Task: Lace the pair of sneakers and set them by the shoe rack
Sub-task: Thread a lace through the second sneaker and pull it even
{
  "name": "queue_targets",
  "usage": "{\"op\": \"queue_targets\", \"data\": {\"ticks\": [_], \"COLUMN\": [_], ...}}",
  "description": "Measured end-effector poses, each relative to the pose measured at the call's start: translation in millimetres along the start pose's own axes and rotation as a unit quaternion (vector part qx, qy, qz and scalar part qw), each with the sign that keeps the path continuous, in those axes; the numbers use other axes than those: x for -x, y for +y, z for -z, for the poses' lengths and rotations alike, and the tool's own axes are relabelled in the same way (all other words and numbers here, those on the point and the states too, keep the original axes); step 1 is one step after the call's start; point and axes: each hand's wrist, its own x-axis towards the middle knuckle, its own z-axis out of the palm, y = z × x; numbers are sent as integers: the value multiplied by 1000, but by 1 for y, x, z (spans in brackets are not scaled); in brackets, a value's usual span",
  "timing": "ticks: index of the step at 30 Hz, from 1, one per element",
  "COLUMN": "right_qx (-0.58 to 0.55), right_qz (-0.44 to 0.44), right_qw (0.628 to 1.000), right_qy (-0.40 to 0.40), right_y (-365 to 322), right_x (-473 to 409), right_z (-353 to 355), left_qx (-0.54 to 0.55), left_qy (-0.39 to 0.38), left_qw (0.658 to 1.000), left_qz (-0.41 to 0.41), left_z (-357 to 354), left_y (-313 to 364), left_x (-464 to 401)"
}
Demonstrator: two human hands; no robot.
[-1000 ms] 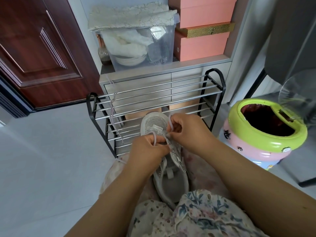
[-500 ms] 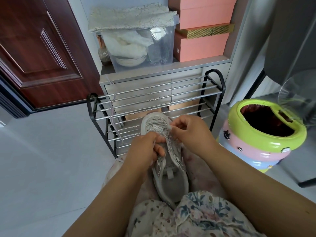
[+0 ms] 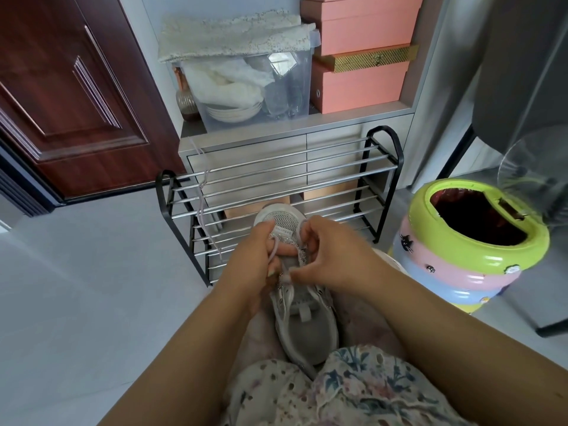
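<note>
Grey tiled floor (image 3: 76, 287) before the shoe rack (image 3: 276, 186). Sneaker (image 3: 302, 321) lies on the lap, toe toward the rack. Left hand (image 3: 249, 265) fingers are curled round the lace (image 3: 273, 250); right hand (image 3: 333, 256) now pinches lower down the lacing than half a second ago.

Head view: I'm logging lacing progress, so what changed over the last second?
The left hand moved up toward the toe of the grey mesh sneaker and now holds a loop of pale lace. The right hand pinches lower, mid-tongue. The sneaker stays on the lap; a spare lace stays draped on the black-framed metal shoe rack.
</note>
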Motion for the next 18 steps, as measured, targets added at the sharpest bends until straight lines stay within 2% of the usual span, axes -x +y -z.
{"op": "queue_targets", "data": {"ticks": [3, 10, 14, 18], "right_qx": [2, -180, -248, -299], "right_qz": [-14, -49, -59, -69], "right_qw": [1000, 975, 958, 940], "right_qy": [-27, -117, -134, -151], "right_y": [3, 27, 38, 43], "right_x": [-7, -19, -22, -23], "right_z": [7, 20, 20, 19], "left_qx": [-27, -97, -165, -159], "left_qy": [0, 45, 45, 43], "left_qw": [1000, 992, 974, 971], "left_qz": [-4, -61, -145, -174], "left_z": [0, -4, -2, -6], "left_y": [-1, -9, -19, -23], "left_x": [-4, -2, -6, -9]}}
